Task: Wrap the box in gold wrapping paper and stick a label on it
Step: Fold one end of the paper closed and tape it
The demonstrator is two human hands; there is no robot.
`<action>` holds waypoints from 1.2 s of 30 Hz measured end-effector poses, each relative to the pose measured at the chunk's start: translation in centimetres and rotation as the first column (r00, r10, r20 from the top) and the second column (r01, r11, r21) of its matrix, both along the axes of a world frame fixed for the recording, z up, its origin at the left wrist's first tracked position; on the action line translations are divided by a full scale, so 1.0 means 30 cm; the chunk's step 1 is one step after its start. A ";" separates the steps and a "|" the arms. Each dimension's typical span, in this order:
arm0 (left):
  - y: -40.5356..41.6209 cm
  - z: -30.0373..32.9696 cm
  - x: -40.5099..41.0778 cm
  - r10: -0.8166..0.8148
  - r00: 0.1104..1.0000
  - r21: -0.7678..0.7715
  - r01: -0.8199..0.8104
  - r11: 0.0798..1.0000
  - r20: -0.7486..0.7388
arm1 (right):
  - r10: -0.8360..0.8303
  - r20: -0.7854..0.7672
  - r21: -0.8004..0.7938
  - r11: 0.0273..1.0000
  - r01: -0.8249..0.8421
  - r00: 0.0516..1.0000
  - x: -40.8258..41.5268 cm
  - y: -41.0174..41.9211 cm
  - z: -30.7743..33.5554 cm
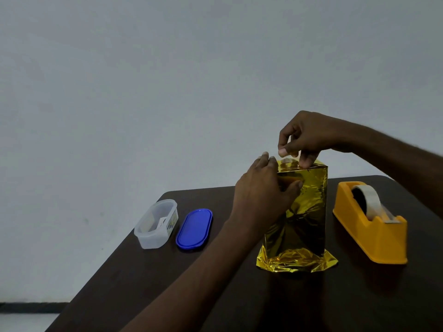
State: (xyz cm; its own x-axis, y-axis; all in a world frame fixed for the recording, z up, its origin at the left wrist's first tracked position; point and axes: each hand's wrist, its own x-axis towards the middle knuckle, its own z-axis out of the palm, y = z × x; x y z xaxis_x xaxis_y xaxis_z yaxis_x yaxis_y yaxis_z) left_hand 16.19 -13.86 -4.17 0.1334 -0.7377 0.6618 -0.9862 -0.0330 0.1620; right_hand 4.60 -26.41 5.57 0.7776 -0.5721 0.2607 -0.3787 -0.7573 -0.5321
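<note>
Head view: both hands, left (261, 188) and right (304, 137), pinch the gold-wrapped box (304, 212).

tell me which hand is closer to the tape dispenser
Right. The right hand is above the top of the gold-wrapped box, on the side facing the tape dispenser. The left hand grips the box's far side, away from the dispenser.

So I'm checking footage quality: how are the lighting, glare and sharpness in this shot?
Head view: dim overall, the dark table nearly black; bright glare patches on the crinkled gold wrapping paper hide its creases; the left hand and right hand are slightly soft; the wide lens leaves the table looking tilted.
</note>
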 end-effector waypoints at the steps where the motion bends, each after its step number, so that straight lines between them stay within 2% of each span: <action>1: 0.000 0.001 0.000 0.001 1.000 0.005 -0.001 1.000 0.002 | 0.002 -0.002 0.000 1.000 -0.002 1.000 0.002 -0.001 0.002; 5: -0.005 0.002 0.002 -0.002 1.000 0.007 0.002 1.000 0.005 | -0.008 -0.023 -0.008 1.000 0.008 1.000 0.009 -0.004 0.002; 10: -0.008 0.001 0.001 0.004 1.000 -0.002 -0.004 1.000 0.014 | -0.063 -0.081 -0.096 0.994 0.056 0.995 0.027 -0.008 -0.009; 13: -0.013 0.006 0.000 0.000 1.000 0.007 0.000 1.000 0.016 | -0.175 -0.106 -0.140 0.977 0.159 0.979 0.036 -0.009 -0.019; 17: -0.021 0.010 0.005 0.012 0.999 0.018 -0.013 1.000 0.040 | -0.344 -0.190 -0.294 0.914 0.281 0.920 0.012 -0.020 -0.032; 19: -0.022 0.009 0.005 0.014 0.999 0.026 -0.015 1.000 0.046 | -0.374 -0.194 -0.243 0.914 0.325 0.907 -0.027 -0.050 -0.042; 22: -0.029 0.014 0.004 0.021 0.999 0.032 -0.022 0.999 0.048 | -0.382 -0.109 -0.079 0.924 0.375 0.918 -0.075 -0.088 -0.063; 25: -0.033 0.016 0.006 0.024 0.999 0.033 -0.025 0.999 0.042 | -0.356 0.048 0.164 0.924 0.345 0.933 -0.089 -0.090 -0.088; 27: -0.030 0.014 0.007 0.022 0.998 0.027 -0.023 0.999 0.053 | -0.341 0.053 0.307 0.900 0.310 0.938 -0.072 -0.062 -0.109; 30: -0.030 0.011 0.009 0.022 0.998 0.031 -0.025 0.999 0.064 | -0.345 -0.009 0.364 0.873 0.324 0.939 -0.028 -0.027 -0.148; 33: -0.027 0.015 0.015 0.003 0.998 0.040 -0.005 0.999 0.062 | -0.352 0.052 0.434 0.851 0.297 0.935 -0.015 -0.019 -0.175; 34: -0.023 0.021 0.017 -0.016 0.999 0.037 0.015 0.999 0.029 | -0.357 0.069 0.444 0.847 0.291 0.932 -0.016 -0.020 -0.180; 36: -0.014 0.040 0.018 -0.088 0.987 -0.037 0.084 0.996 -0.137 | -0.369 0.091 0.458 0.840 0.290 0.925 -0.017 -0.016 -0.188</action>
State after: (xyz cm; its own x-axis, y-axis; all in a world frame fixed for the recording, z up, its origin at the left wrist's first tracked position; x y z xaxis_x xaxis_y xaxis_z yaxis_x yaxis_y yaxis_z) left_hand 16.73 -14.28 -2.96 0.1620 -0.7299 0.6641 -0.9532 0.0584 0.2966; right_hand 4.09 -26.87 -0.06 0.4896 -0.8711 0.0395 -0.4391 -0.2855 -0.8519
